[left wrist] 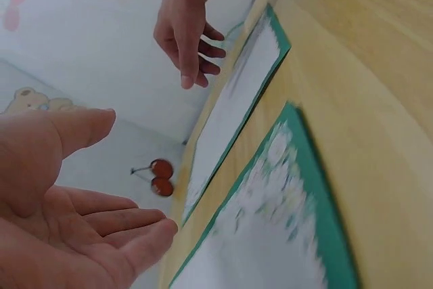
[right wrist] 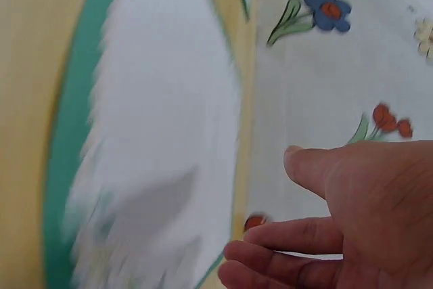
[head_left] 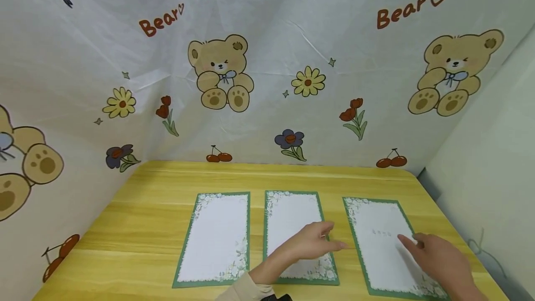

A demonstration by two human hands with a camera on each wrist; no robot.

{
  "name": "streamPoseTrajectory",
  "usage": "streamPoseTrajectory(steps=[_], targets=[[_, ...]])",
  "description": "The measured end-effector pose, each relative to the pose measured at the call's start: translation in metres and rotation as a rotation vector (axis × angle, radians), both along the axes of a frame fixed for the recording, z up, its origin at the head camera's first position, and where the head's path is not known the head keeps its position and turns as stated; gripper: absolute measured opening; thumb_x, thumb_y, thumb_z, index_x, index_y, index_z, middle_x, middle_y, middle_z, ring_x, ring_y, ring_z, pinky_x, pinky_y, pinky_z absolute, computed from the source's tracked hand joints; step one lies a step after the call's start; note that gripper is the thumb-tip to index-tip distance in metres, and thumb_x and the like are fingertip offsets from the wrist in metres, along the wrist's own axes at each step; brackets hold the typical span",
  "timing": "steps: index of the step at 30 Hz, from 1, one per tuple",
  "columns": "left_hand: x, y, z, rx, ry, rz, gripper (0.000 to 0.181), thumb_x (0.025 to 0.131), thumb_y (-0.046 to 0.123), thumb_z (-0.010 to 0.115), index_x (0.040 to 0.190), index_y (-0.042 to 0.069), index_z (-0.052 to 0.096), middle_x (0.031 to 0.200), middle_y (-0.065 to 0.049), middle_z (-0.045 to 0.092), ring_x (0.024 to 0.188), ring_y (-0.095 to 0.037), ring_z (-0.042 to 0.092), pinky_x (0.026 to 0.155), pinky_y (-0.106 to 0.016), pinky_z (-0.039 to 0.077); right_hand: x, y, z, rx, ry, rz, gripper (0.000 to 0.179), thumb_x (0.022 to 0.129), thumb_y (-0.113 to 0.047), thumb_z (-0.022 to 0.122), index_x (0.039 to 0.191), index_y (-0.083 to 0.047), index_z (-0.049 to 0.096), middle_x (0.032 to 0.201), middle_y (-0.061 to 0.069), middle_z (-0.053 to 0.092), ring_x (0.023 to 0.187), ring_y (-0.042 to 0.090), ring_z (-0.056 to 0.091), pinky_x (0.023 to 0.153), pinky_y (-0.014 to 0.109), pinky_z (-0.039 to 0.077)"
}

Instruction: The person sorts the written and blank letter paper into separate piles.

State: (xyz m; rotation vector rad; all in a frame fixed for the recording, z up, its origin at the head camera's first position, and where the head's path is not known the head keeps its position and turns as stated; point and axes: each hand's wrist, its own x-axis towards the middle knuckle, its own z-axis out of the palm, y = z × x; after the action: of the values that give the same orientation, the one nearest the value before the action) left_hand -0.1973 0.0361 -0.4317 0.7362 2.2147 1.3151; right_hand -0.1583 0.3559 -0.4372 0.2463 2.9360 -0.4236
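Three white cards with green borders and floral corners lie in a row on the yellow wood-grain table. My left hand (head_left: 311,241) hovers over the middle card (head_left: 292,212), thumb and fingers apart, holding nothing. Over the right card (head_left: 378,254) is my right hand (head_left: 439,257), its fingers loosely bent and nothing between them. Small faint writing shows on that right card. The left card (head_left: 215,236) has no hand near it. In the right wrist view, the right hand (right wrist: 352,214) stands apart from the card (right wrist: 162,99), and its shadow falls there.
The wood-grain table (head_left: 138,226) reaches back to a white cloth (head_left: 259,120) printed with bears, flowers and cherries. A pale wall (head_left: 493,152) borders the right side, with a thin cord (head_left: 486,250) hanging by it.
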Motion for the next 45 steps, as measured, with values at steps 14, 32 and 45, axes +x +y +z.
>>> streamPoseTrajectory(steps=[14, 32, 45], targets=[[0.005, -0.074, -0.017, -0.256, 0.356, 0.233, 0.067, 0.097, 0.043, 0.062, 0.137, -0.009, 0.051, 0.143, -0.021, 0.05, 0.136, -0.035, 0.042, 0.112, -0.052, 0.031, -0.006, -0.12, -0.011, -0.176, 0.184, 0.271, 0.065, 0.092, -0.048, 0.067, 0.129, 0.005, 0.061, 0.125, 0.021, 0.062, 0.113, 0.042, 0.058, 0.091, 0.057, 0.047], [0.022, -0.104, -0.04, -0.356, 0.404, 0.344, 0.081, 0.093, 0.05, 0.065, 0.136, -0.016, 0.048, 0.149, -0.03, 0.038, 0.141, -0.042, 0.03, 0.115, -0.059, 0.017, -0.009, -0.15, -0.032, -0.161, 0.197, 0.365, 0.076, 0.09, -0.048, 0.069, 0.133, 0.013, 0.054, 0.139, 0.028, 0.048, 0.129, 0.045, 0.043, 0.099, 0.058, 0.042], [0.028, -0.109, -0.034, -0.343, 0.408, 0.341, 0.075, 0.097, 0.043, 0.062, 0.136, -0.019, 0.045, 0.15, -0.032, 0.033, 0.142, -0.041, 0.029, 0.114, -0.059, 0.019, -0.008, -0.159, -0.031, -0.129, 0.267, 0.373, 0.064, 0.093, -0.039, 0.068, 0.13, 0.012, 0.058, 0.133, 0.024, 0.054, 0.124, 0.042, 0.05, 0.097, 0.056, 0.045]])
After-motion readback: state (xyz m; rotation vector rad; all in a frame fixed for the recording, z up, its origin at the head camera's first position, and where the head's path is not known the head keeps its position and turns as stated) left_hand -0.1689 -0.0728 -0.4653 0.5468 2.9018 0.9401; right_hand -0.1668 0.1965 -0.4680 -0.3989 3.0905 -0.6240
